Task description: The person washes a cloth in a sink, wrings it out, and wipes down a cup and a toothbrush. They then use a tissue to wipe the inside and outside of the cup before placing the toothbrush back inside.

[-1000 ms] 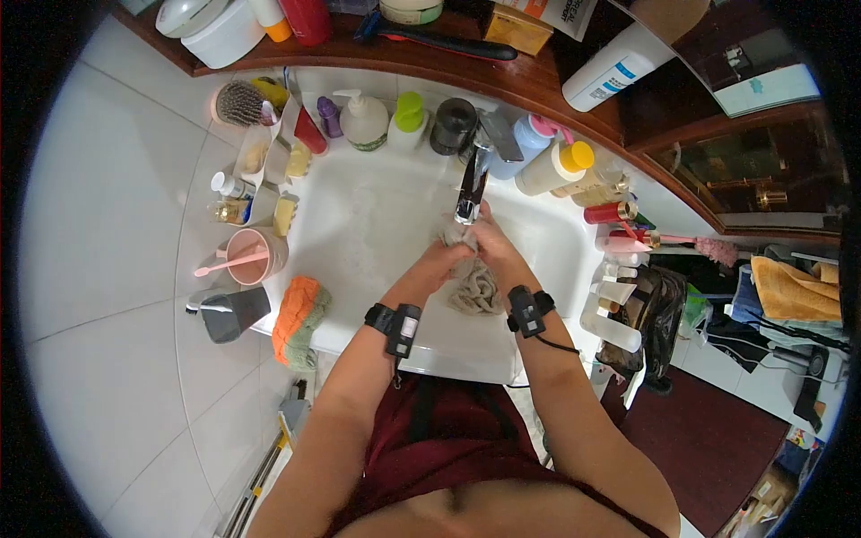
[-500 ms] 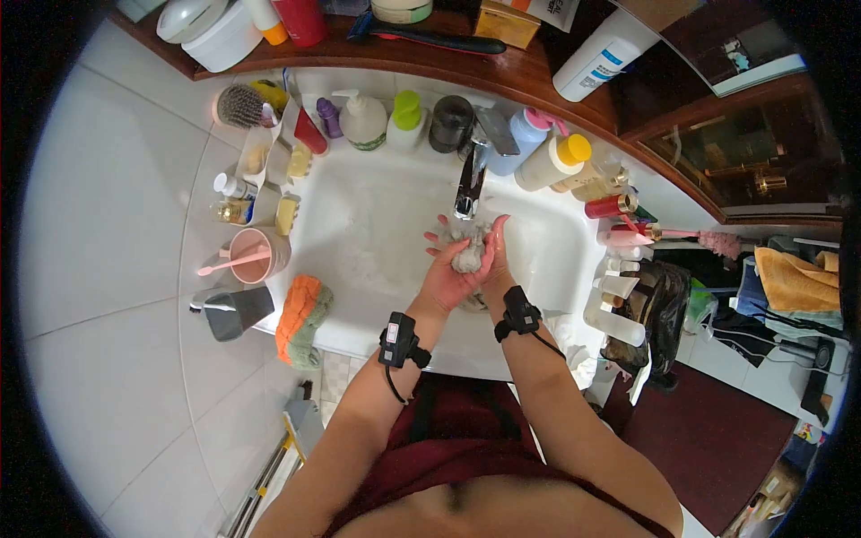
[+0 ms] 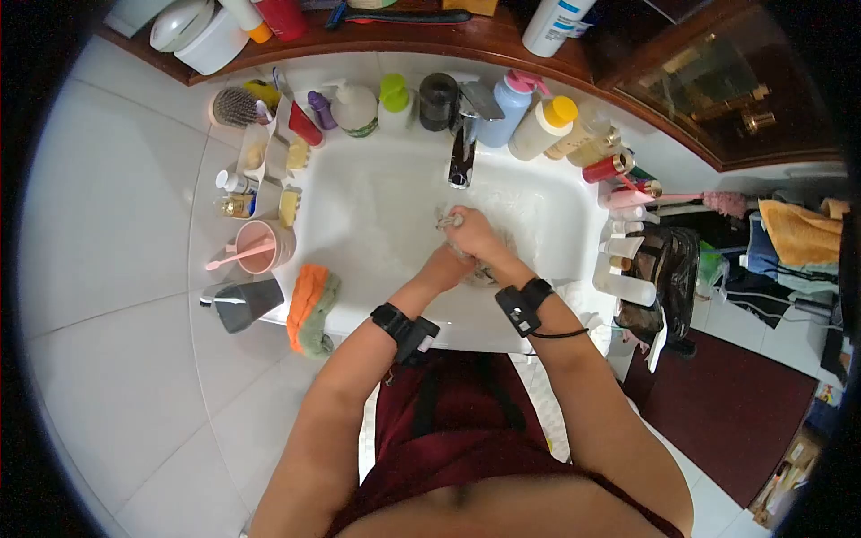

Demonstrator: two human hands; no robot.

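Observation:
Over the white sink (image 3: pixel 359 206) my two hands are close together below the faucet (image 3: pixel 463 157). My right hand (image 3: pixel 476 234) is closed round a wet greyish cloth (image 3: pixel 447 221), a bit of which pokes out past the fingers. Just under it, my left hand (image 3: pixel 447 270) is closed on the lower part of the same cloth, its fingers partly hidden. More of the crumpled cloth shows between and beside the hands. Whitish, cloudy water lies in the basin.
Along the sink's back edge stand a pump bottle (image 3: pixel 355 111), a black jar (image 3: pixel 439 101) and a yellow-capped bottle (image 3: pixel 543 127). A pink cup (image 3: pixel 260 247) with a toothbrush, a grey container (image 3: pixel 242 308) and an orange-green towel (image 3: pixel 313 308) line the left side.
My hands have gone from open and cupped under the faucet to closed round the cloth, a little lower in the basin. The view has shifted slightly.

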